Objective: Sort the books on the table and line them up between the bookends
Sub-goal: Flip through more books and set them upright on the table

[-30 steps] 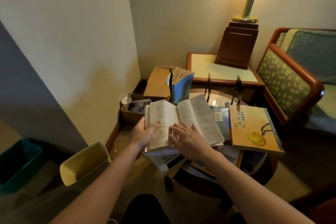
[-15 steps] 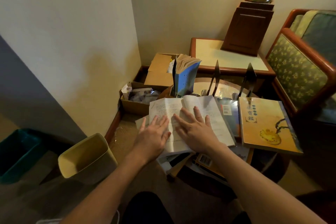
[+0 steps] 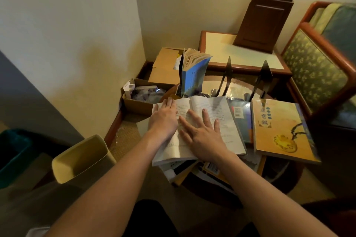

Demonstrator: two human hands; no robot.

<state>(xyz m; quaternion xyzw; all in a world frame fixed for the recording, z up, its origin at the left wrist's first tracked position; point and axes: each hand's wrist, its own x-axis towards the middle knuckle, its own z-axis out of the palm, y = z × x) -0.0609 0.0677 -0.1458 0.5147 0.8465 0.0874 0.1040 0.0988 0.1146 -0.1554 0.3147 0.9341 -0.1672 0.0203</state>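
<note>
An open book (image 3: pixel 217 113) with white printed pages lies on top of a pile of books on the small round table (image 3: pixel 292 175). My left hand (image 3: pixel 164 119) lies flat on its left page, fingers apart. My right hand (image 3: pixel 202 134) presses flat across the middle and right page. A blue book (image 3: pixel 193 79) stands upright behind it, pages fanned, against a black bookend (image 3: pixel 180 75). Two more black bookends (image 3: pixel 227 77) (image 3: pixel 263 77) stand empty at the back. An orange-covered book (image 3: pixel 279 131) lies flat on the right, a dark blue book (image 3: pixel 241 119) beside it.
Cardboard boxes (image 3: pixel 163 67) (image 3: pixel 138 102) sit on the floor at the left of the table. A beige bin (image 3: pixel 82 159) and a teal bin (image 3: pixel 13 152) stand at the lower left. A side table with a lamp base (image 3: pixel 264 19) and an armchair (image 3: pixel 319 67) are behind.
Both hands slid up the open book's pages: the left hand from the page's outer edge onto the left page, the right hand spreading flat across the middle. The camera tilted down.
</note>
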